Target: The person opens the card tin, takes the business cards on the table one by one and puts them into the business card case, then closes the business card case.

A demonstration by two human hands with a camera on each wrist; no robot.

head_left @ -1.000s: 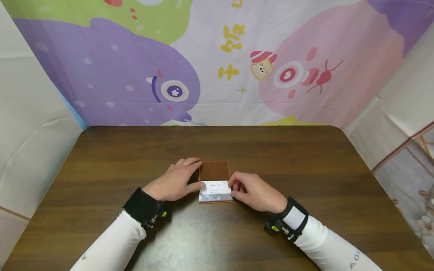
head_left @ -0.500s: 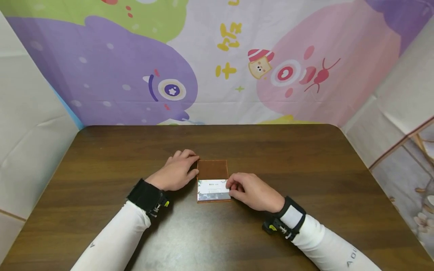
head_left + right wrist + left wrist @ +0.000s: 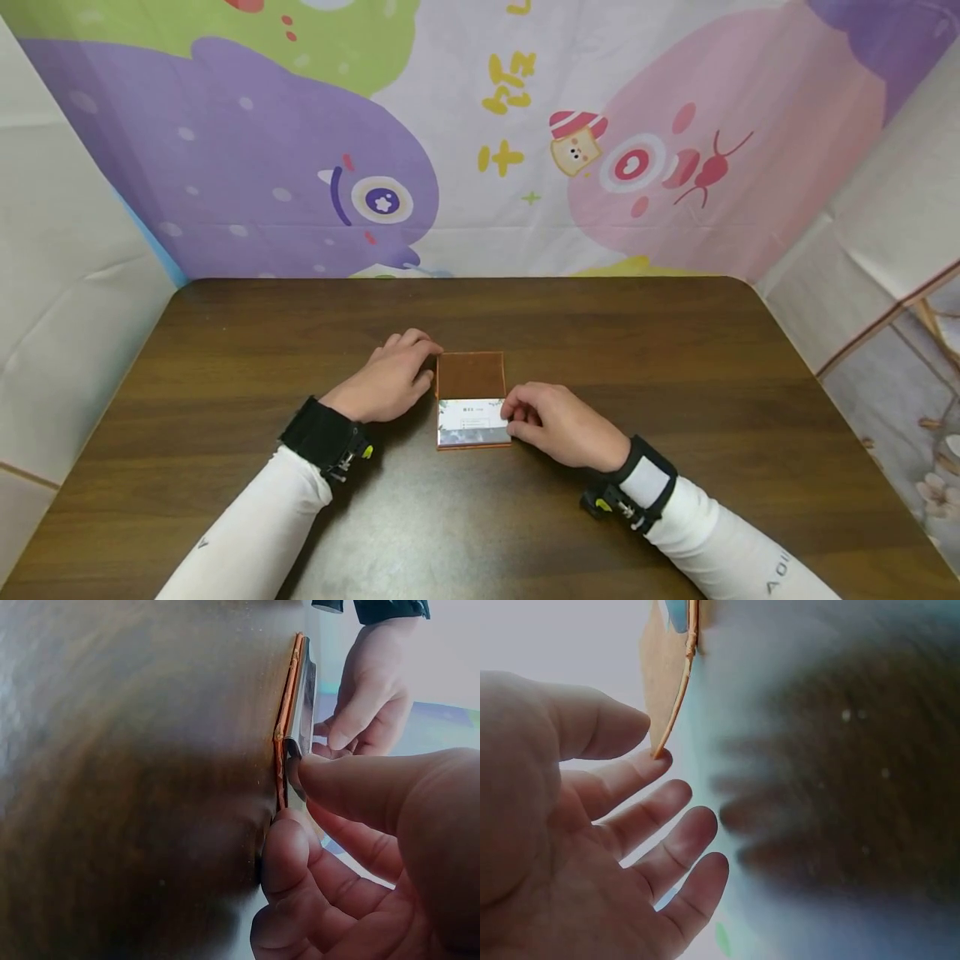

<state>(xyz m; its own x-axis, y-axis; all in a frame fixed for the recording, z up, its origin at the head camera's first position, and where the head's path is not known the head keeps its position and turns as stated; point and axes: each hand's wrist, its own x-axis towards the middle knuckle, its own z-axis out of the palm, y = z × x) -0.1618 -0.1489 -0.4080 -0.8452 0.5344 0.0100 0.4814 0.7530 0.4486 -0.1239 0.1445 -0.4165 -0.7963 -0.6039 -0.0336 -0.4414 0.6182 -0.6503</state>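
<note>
An open brown card holder [image 3: 471, 375] lies flat on the table, its bare cover pointing away from me. On its near half is a metal case with a white printed card [image 3: 467, 414] showing, a grey strip below it. My left hand [image 3: 388, 379] has loosely extended fingers, the index fingertip touching the cover's far left corner; its thumb is off the holder. With thumb and fingertips my right hand [image 3: 566, 423] pinches the right edge of the near half. In the right wrist view, that thumb presses on the rim of the metal case [image 3: 298, 712].
The dark wood table [image 3: 637, 333] stretches out on every side of the card holder. A cartoon-printed cloth [image 3: 510, 233] hangs behind its far edge, with pale cloth walls [image 3: 75, 292] at the sides. Both wrists wear black camera straps [image 3: 322, 437].
My left thumb has lifted off the card and drawn back to the left, and that hand has shifted slightly away from me. The right hand keeps its place at the holder's right edge.
</note>
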